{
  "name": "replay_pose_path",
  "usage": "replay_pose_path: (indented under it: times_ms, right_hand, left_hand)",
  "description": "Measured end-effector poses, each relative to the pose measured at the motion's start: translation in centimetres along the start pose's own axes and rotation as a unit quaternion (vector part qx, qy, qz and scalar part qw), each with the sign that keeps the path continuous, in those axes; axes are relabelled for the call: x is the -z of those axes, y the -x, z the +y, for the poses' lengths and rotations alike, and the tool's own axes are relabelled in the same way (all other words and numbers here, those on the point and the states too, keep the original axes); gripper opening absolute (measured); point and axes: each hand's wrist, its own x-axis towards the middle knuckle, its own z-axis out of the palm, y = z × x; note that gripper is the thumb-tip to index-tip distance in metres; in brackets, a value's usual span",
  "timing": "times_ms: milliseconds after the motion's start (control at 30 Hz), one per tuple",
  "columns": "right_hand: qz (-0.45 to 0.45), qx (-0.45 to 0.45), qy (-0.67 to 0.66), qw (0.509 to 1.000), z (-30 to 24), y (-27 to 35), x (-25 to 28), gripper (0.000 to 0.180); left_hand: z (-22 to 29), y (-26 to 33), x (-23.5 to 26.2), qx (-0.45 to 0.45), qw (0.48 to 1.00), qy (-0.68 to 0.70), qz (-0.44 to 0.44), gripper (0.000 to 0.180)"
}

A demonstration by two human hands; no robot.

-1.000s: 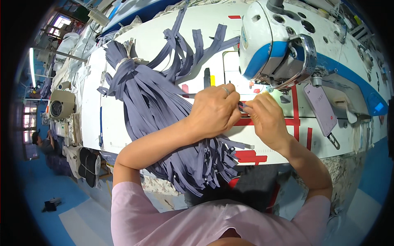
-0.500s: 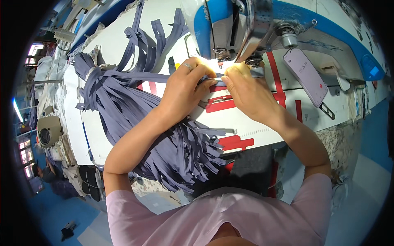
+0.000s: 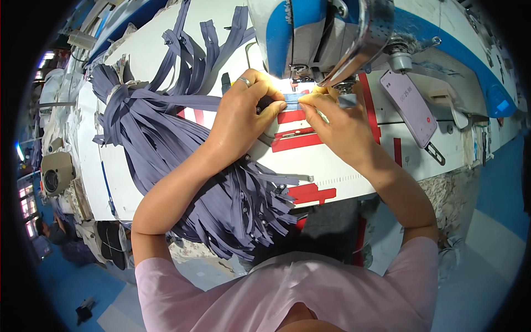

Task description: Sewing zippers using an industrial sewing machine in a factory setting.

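Observation:
Under the needle area of a blue and white sewing machine (image 3: 298,39), a short stretch of grey-blue zipper (image 3: 293,101) spans my two hands. My left hand (image 3: 240,119), with a ring on one finger, pinches it from the left between thumb and fingers. From the right, my right hand (image 3: 340,124) grips the other end between thumb and forefinger, its other fingers curled. A zipper tape runs leftward from behind my left hand to a large knotted bundle of zippers (image 3: 166,133). The bundle lies beside and partly under my left forearm and hangs over the table's front edge.
Red tape strips (image 3: 298,138) mark the white table (image 3: 354,180). A phone (image 3: 409,109) lies to the right beneath the machine arm. More zipper tapes (image 3: 191,61) spread toward the back left. At far left are a beige speaker-like box (image 3: 55,174) and a person (image 3: 55,229).
My right thumb and forefinger have shifted their hold on the zipper, and more of it shows between my hands. My left hand keeps its pinch. The whole view has shifted slightly.

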Motion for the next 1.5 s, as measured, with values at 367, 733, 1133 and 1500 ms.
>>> replay_pose_path:
  times_ms: [367,733,1133,1500]
  right_hand:
    - [0.013,0.119,0.166,0.979,-1.1,0.3,1.0,0.024]
    - [-0.005,0.071,0.156,0.985,-1.2,0.0,0.5,0.03]
    - [-0.046,0.012,0.088,0.995,-1.2,-0.5,0.9,0.025]
    - [-0.025,0.038,0.106,0.993,-1.2,-0.4,0.8,0.025]
  left_hand:
    - [-0.9,-0.8,-1.0,-0.021,0.997,-0.063,0.035,0.014]
    - [-2.3,-1.9,-1.3,-0.082,0.991,-0.076,0.07,0.017]
    - [-2.3,-2.3,-0.9,-0.004,0.997,-0.072,0.022,0.025]
    - [-1.8,-2.3,-0.6,-0.006,0.995,-0.095,0.011,0.026]
